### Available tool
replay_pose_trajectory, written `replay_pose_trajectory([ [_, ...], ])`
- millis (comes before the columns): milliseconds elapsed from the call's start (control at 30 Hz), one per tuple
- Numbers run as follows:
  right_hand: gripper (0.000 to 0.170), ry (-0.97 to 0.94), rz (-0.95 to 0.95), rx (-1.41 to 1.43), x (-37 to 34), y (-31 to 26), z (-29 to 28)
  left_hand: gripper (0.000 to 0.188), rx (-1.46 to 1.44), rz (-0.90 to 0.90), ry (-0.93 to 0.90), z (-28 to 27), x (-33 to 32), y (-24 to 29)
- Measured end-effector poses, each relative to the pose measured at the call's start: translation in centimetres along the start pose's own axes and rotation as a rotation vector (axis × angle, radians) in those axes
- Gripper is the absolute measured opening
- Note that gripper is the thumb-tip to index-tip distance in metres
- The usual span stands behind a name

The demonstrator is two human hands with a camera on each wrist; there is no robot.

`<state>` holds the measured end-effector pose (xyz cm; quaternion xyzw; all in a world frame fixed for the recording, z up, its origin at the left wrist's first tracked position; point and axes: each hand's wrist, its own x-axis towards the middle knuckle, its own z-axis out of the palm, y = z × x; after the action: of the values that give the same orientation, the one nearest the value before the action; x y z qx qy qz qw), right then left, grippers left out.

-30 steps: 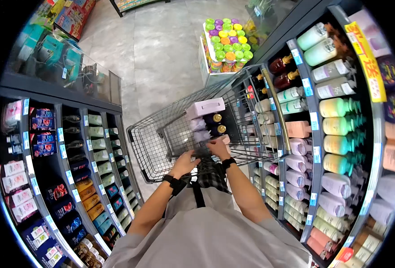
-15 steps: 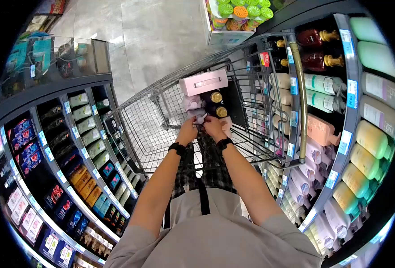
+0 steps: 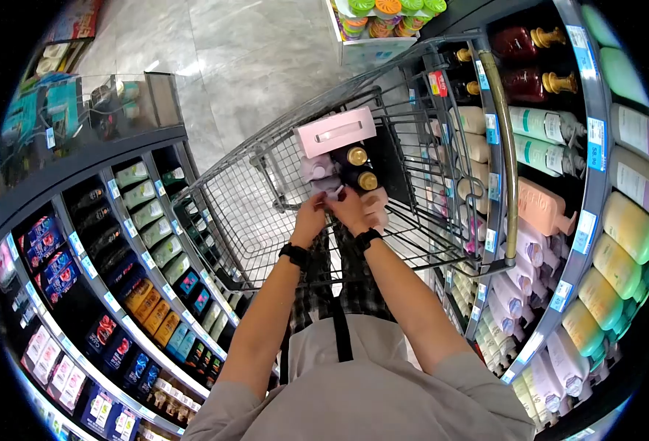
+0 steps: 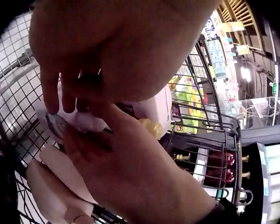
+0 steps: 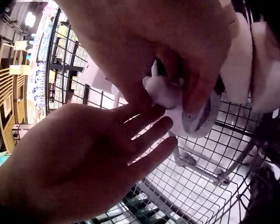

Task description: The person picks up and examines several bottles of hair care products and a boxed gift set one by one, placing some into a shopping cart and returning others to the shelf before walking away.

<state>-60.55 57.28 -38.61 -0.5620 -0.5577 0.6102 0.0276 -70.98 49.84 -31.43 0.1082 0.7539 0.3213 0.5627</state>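
A lilac pump bottle (image 3: pixel 326 184) lies in the shopping cart (image 3: pixel 230 176), its pump end toward me. My left hand (image 3: pixel 310 219) and right hand (image 3: pixel 350 211) meet at that end. In the right wrist view, the right fingers pinch around the pale pump head (image 5: pixel 162 91). The left hand pinches at the same spot, its outer fingers spread straight and its thumb hidden. Another lilac bottle (image 3: pixel 315 167) lies beyond. Next to them are a pink box (image 3: pixel 336 131) with a handle, two dark bottles with gold caps (image 3: pixel 357 156) and peach bottles (image 3: pixel 375 204).
Shelves of pump bottles (image 3: pixel 537 198) stand close on the right, by the cart's handle (image 3: pixel 502 140). On the left are shelves of boxes and tubes (image 3: pixel 148 309). A bin of bright-lidded tubs (image 3: pixel 383 33) stands ahead on the grey floor (image 3: pixel 221 44).
My hands have moved together onto the lilac bottle's pump end and stay there. The head view has tilted down and come closer to the cart.
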Motion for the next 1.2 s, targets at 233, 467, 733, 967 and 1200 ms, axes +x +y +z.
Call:
replay_pose_trajectory([
  [233,0.041,-0.040,-0.029,-0.248,-0.8,-4.1,-2.1,0.045,0.089,0.118,0.001,-3.3,-0.1,-1.2],
  [467,0.035,-0.032,-0.241,-0.172,-5.0,-5.6,-3.8,0.054,0.078,0.184,-0.025,-5.3,-3.9,-2.0],
  [733,0.034,-0.065,-0.372,-0.215,-18.2,-14.4,-5.9,0.080,0.609,0.732,0.168,-7.2,-12.3,-0.4],
  [967,0.031,0.018,-0.470,-0.185,-31.0,-19.7,-7.2,0.084,0.698,1.086,0.182,-10.9,-22.2,1.8],
  [1200,0.031,0.220,-0.638,0.109,-37.0,-20.7,-4.4,0.077,0.391,0.908,-0.123,-13.3,-26.3,1.3],
])
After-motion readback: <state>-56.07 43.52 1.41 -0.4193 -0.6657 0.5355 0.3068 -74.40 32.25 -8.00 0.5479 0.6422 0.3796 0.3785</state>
